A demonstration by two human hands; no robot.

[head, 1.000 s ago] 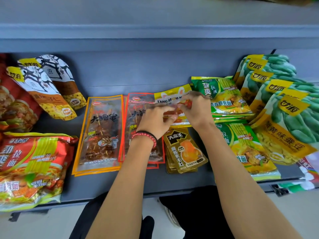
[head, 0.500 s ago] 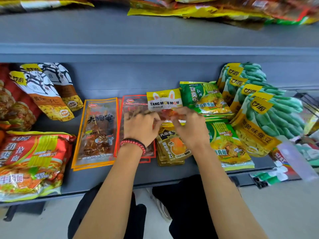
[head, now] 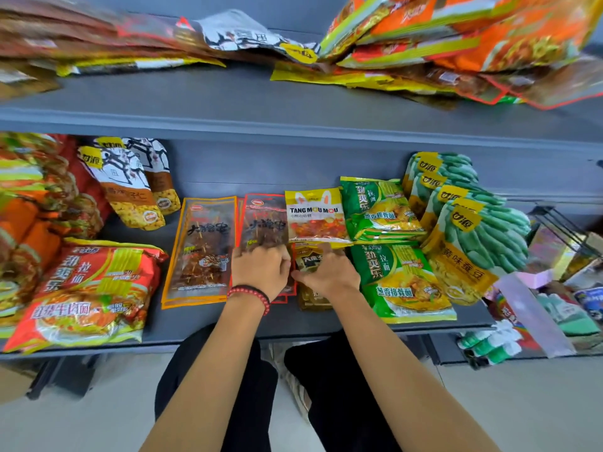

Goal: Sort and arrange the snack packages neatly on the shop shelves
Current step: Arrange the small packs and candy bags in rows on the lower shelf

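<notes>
Grey metal shelves (head: 293, 125); pale floor (head: 522, 412)
</notes>
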